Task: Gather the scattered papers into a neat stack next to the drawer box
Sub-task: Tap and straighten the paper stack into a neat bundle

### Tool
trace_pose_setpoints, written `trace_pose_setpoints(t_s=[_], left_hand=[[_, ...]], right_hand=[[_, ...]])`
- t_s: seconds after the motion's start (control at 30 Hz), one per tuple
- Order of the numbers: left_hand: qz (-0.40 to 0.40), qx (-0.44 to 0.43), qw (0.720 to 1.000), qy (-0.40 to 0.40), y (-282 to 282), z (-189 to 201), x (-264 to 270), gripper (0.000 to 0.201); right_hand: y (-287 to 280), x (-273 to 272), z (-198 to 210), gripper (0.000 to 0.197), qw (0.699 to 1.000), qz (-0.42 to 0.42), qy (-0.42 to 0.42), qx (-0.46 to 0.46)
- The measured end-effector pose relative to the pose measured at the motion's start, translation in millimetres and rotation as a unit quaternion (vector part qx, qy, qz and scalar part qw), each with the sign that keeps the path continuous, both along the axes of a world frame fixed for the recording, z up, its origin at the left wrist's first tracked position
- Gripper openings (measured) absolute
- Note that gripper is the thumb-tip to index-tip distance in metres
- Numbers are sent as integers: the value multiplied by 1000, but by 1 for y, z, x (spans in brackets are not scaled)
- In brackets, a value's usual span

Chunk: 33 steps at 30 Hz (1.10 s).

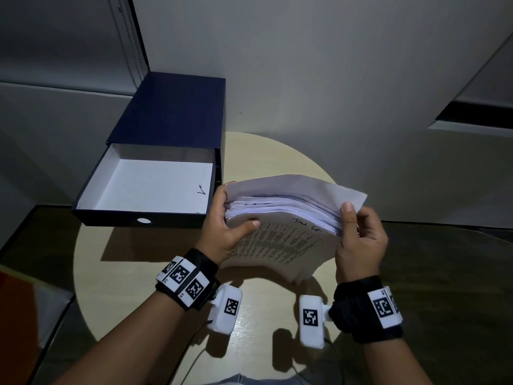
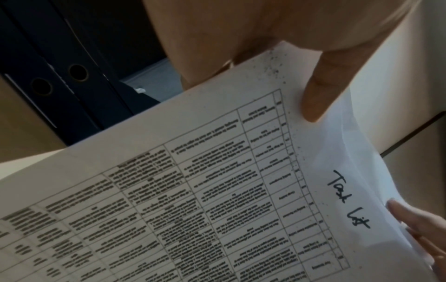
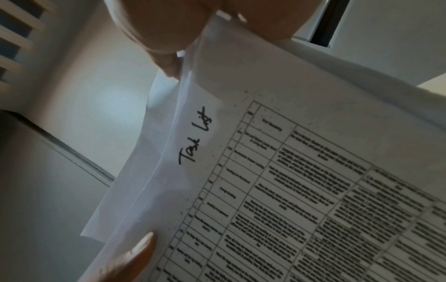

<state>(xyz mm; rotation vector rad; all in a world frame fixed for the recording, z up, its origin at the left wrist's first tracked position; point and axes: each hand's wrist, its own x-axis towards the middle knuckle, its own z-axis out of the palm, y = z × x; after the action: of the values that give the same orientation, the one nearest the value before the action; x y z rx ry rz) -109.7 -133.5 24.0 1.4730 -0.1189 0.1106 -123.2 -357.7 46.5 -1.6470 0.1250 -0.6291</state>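
A thick stack of papers (image 1: 280,234) is held tilted above the round table (image 1: 155,276), just right of the drawer box (image 1: 166,126). Its top sheet is a printed table with "Task List" handwritten on it (image 2: 347,198) (image 3: 193,137). My left hand (image 1: 230,226) grips the stack's left edge, thumb on top. On the right edge my right hand (image 1: 358,240) holds the stack, thumb up against the sheets. The far sheets fan out unevenly. The dark blue box has its white drawer (image 1: 150,187) pulled out, with only a small pen mark inside.
The small beige table stands against a pale wall (image 1: 333,79). A dark glass surface (image 1: 458,273) flanks it on both sides. Something orange and white (image 1: 16,295) lies at the far left. Cables (image 1: 194,359) trail from the wrist cameras near the front edge.
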Motion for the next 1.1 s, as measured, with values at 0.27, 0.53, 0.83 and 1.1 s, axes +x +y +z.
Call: trace_pose_setpoints(t_s=[0.27, 0.53, 0.83, 1.1], left_hand=[[10, 2, 1000, 20, 0, -6, 2, 73], [0, -13, 1000, 27, 1, -6, 4, 58], [28, 18, 998, 44, -3, -8, 9, 24], [27, 0, 998, 47, -2, 3, 13, 32]], right_hand=[[-5, 2, -9, 13, 992, 51, -19, 111], [1, 5, -6, 5, 997, 17, 10, 81], [-10, -3, -17, 62, 989, 128, 1, 78], [-28, -13, -50, 49, 979, 125, 160, 9]])
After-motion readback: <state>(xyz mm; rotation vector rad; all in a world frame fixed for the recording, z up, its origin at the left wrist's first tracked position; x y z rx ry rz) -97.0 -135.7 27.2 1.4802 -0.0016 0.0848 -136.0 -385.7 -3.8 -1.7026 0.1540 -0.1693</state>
